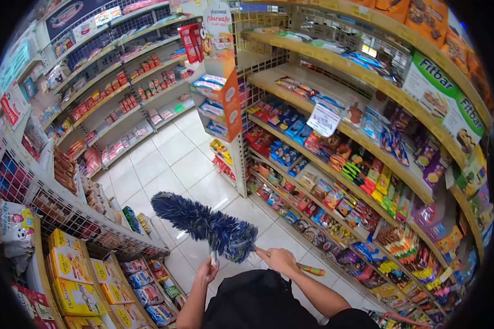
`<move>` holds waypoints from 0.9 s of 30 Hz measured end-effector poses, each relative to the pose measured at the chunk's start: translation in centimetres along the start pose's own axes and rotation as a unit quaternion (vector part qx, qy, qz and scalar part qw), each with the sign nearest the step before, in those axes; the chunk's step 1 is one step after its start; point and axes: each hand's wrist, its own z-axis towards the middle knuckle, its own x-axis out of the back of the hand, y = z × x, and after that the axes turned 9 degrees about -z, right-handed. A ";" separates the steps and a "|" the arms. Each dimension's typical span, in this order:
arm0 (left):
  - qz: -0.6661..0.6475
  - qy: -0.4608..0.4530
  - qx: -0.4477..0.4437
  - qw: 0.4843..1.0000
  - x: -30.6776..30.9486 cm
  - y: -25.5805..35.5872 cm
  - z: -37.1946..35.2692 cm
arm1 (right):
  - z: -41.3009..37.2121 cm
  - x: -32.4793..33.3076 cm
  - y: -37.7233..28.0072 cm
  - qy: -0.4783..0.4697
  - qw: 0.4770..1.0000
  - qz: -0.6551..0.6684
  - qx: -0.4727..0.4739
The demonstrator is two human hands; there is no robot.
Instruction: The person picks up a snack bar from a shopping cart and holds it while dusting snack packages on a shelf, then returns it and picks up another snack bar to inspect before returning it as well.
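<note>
Standing in a shop aisle with a blue feather duster (206, 225) held out at chest height, fluffy head pointing up and away to the left over the tiled floor (175, 159).

Right hand (280, 259) clenched around the striped handle (311, 270), just right of the duster head, with the handle's end poking out past the fist. Left hand (208, 270) raised directly beneath the duster head, fingertips at a pale bit near the base of the fluff. Pinching it or only touching: cannot tell from here.

Well to the right of the duster, long snack shelves (340, 181) crammed with bright packets. To its left, a wire basket rack (66, 203), and below that, yellow boxes (71, 274). Beyond it, up the aisle, a cardboard display stand (225, 93).

Judged from the pose: a pause between sweeps, tending to the duster itself rather than brushing goods, with no part of the head touching any shelf. Likely fluffing or clearing the fibres.

For a next sweep: freeing the left hand from under the head, keeping the right-hand hold firm on the handle, and swinging the head toward whichever shelf is meant. Light contact needed, since loose packets on the right sit close to the shelf edges and could be knocked off.
</note>
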 end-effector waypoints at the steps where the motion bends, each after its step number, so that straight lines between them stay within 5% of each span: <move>1: -0.063 0.033 0.011 0.997 0.0 0.3 0.2 | 1.0 0.6 -0.7 0.000 1.000 0.007 0.012; 5: -0.049 0.001 -0.007 0.999 -6.8 -0.4 -1.6 | 5.0 1.8 -1.0 0.010 0.999 0.000 0.046; 8: 0.086 -0.017 -0.080 0.993 -12.5 0.4 -0.9 | 9.4 1.4 0.4 0.010 0.998 -0.029 0.063; 14: 0.006 0.033 0.016 0.999 -12.6 1.1 3.5 | 13.8 -0.2 3.8 -0.010 1.000 -0.018 0.007; 17: -0.110 -0.172 0.131 0.970 -10.3 1.7 7.3 | 12.8 -0.2 5.0 -0.054 0.997 0.058 0.011; 20: 0.073 -0.146 0.012 0.986 -17.1 -1.7 6.2 | 12.4 -0.6 4.5 -0.007 0.999 0.035 0.034; 27: 0.199 -0.155 0.028 0.967 -20.7 -1.9 5.4 | 12.5 0.5 3.4 -0.025 0.999 0.047 0.006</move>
